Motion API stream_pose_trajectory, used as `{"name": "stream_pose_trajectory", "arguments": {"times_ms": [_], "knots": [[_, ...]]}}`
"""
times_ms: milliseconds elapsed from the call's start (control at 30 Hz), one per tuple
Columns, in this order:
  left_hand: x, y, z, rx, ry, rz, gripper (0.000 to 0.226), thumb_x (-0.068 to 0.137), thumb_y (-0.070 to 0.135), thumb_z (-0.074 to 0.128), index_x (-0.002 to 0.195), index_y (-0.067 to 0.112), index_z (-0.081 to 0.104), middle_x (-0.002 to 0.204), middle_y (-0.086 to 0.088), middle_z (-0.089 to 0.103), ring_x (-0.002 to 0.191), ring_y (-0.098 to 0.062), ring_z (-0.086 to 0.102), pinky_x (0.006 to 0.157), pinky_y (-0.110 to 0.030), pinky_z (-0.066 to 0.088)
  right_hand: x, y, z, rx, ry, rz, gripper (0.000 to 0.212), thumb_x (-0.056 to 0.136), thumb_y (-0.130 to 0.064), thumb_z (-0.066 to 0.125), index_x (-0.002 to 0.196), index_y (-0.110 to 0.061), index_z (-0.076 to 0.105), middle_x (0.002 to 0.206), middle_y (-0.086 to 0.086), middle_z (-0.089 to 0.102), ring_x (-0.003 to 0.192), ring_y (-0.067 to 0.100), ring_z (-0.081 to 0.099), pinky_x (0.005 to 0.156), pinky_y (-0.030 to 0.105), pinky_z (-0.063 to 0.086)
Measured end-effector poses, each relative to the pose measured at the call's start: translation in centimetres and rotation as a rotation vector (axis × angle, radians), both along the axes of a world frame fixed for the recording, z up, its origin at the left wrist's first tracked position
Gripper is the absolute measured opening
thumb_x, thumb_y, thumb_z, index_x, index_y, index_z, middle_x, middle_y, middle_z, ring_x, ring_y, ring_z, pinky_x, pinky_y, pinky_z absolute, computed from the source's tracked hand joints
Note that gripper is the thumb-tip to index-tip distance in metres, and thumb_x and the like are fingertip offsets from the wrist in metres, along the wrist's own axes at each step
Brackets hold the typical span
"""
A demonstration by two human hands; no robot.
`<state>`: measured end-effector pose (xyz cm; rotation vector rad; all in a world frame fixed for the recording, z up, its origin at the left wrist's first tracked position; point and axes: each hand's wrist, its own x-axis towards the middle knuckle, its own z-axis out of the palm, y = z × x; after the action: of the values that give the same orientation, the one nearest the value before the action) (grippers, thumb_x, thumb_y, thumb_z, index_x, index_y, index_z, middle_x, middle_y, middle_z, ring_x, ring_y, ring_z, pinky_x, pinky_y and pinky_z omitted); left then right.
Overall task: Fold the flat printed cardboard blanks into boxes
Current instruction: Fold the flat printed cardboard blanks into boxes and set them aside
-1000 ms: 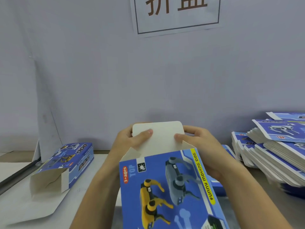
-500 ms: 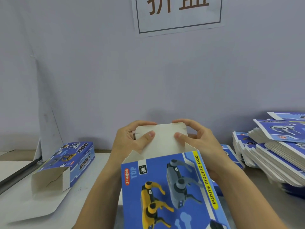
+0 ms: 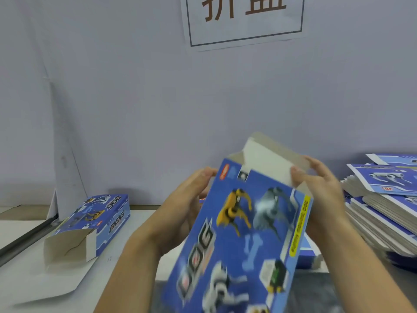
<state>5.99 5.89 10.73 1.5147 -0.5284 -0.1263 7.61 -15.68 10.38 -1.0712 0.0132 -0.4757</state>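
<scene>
At far left a folded box [image 3: 94, 224] lies on the desk [image 3: 29, 281]. In the middle, the left hand [image 3: 180, 213] and right hand [image 3: 320, 197] grip a tilted blue box [image 3: 243, 240] above the desk. Flat blanks [image 3: 383, 199] are stacked at right.

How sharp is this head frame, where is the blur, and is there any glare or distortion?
Head view: motion blur smears the held box and its printed dogs, most toward the bottom edge; the left hand and right hand are softer too. The folded box on the table and the wall sign stay crisp. Lighting is even, with no glare; the wide angle bends the edges.
</scene>
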Motion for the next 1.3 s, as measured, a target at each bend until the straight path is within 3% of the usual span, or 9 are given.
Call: {"name": "stream_pose_trajectory", "arguments": {"times_ms": [100, 267, 433, 533, 633, 767, 867, 1033, 1300], "knots": [[-0.7, 1.0, 0.0, 0.247, 0.082, -0.173, 0.088, 0.073, 0.022, 0.079, 0.149, 0.011, 0.036, 0.105, -0.010, 0.076, 0.096, -0.020, 0.074, 0.088, -0.034, 0.059, 0.3, -2.0, -0.5, 0.135, -0.012, -0.163, 0.023, 0.097, -0.005, 0.059, 0.111, -0.023, 0.059, 0.079, -0.005, 0.063, 0.050, 0.005, 0.060, 0.052, 0.023, 0.052], [-0.5, 2.5, -0.6, 0.498, 0.063, -0.289, 0.083, 0.076, 0.016, 0.081, 0.140, 0.044, 0.036, 0.127, -0.009, 0.068, 0.115, -0.031, 0.067, 0.102, -0.052, 0.052, 0.3, -3.1, -0.7, 0.241, 0.089, -0.221, 0.028, 0.092, -0.008, 0.052, 0.067, -0.019, 0.047, 0.049, -0.011, 0.049, 0.042, 0.007, 0.045, 0.051, 0.022, 0.039], [0.3, 1.9, 0.5, -0.261, -0.285, 0.215, 0.082, 0.061, 0.014, 0.090, 0.132, 0.027, 0.049, 0.110, 0.000, 0.074, 0.100, -0.019, 0.072, 0.085, -0.040, 0.060, 0.9, -3.2, -2.3, 0.466, 0.202, -0.096, 0.024, 0.095, -0.024, 0.040, 0.098, -0.024, 0.064, 0.075, 0.000, 0.074, 0.067, 0.018, 0.075, 0.063, 0.027, 0.049], [0.7, 3.4, 1.5, -0.803, -0.241, 0.417, 0.091, 0.070, 0.041, 0.087, 0.144, 0.021, 0.040, 0.125, 0.004, 0.062, 0.126, -0.016, 0.056, 0.092, -0.037, 0.058, 1.6, -2.9, -2.9, 0.166, 0.239, -0.018, 0.023, 0.099, -0.021, 0.043, 0.113, -0.025, 0.061, 0.092, 0.004, 0.073, 0.077, 0.022, 0.072, 0.065, 0.031, 0.049], [1.0, 5.3, 1.0, -0.840, -0.046, 0.564, 0.065, 0.089, 0.034, 0.066, 0.148, 0.018, 0.044, 0.142, 0.001, 0.052, 0.141, -0.020, 0.042, 0.085, -0.032, 0.057, 2.3, -2.0, -3.4, -0.452, 0.287, 0.080, 0.025, 0.098, -0.016, 0.054, 0.120, -0.024, 0.065, 0.097, 0.002, 0.072, 0.085, 0.020, 0.066, 0.068, 0.030, 0.047], [2.0, 3.4, -1.0, -0.443, 0.005, 0.612, 0.026, 0.088, 0.015, 0.068, 0.113, 0.018, 0.065, 0.119, -0.005, 0.068, 0.115, -0.023, 0.062, 0.082, -0.036, 0.056, 1.6, -0.4, -4.5, -1.345, 0.391, 0.480, 0.074, 0.079, -0.058, 0.075, 0.144, -0.049, 0.039, 0.142, -0.018, 0.044, 0.118, 0.009, 0.053, 0.085, 0.019, 0.046], [2.7, 1.5, -2.3, 0.100, -0.063, 0.579, 0.025, 0.093, 0.018, 0.070, 0.117, 0.026, 0.065, 0.117, 0.001, 0.071, 0.102, -0.008, 0.068, 0.081, -0.027, 0.055, 1.4, 0.7, -5.2, -1.748, 0.504, 0.618, 0.107, 0.071, -0.063, 0.079, 0.154, -0.050, 0.013, 0.166, -0.015, 0.003, 0.153, 0.024, 0.011, 0.118, 0.049, 0.027], [2.6, -0.5, -4.5, 0.853, -0.137, 0.293, 0.052, 0.091, 0.046, 0.068, 0.138, 0.045, 0.046, 0.136, 0.020, 0.048, 0.123, 0.000, 0.047, 0.094, -0.018, 0.039, 1.5, 1.0, -5.4, -1.746, 0.475, 0.353, 0.078, 0.084, -0.027, 0.077, 0.148, -0.045, 0.036, 0.154, -0.004, 0.036, 0.138, 0.024, 0.039, 0.110, 0.040, 0.041], [2.9, -0.6, -5.4, 0.946, -0.080, 0.254, 0.051, 0.093, 0.049, 0.064, 0.139, 0.048, 0.042, 0.147, 0.015, 0.047, 0.132, -0.008, 0.047, 0.108, -0.030, 0.040, 1.6, 0.3, -4.8, -1.748, 0.456, 0.284, 0.055, 0.083, -0.035, 0.079, 0.133, -0.046, 0.058, 0.142, -0.004, 0.047, 0.129, 0.024, 0.043, 0.099, 0.034, 0.045]]}}
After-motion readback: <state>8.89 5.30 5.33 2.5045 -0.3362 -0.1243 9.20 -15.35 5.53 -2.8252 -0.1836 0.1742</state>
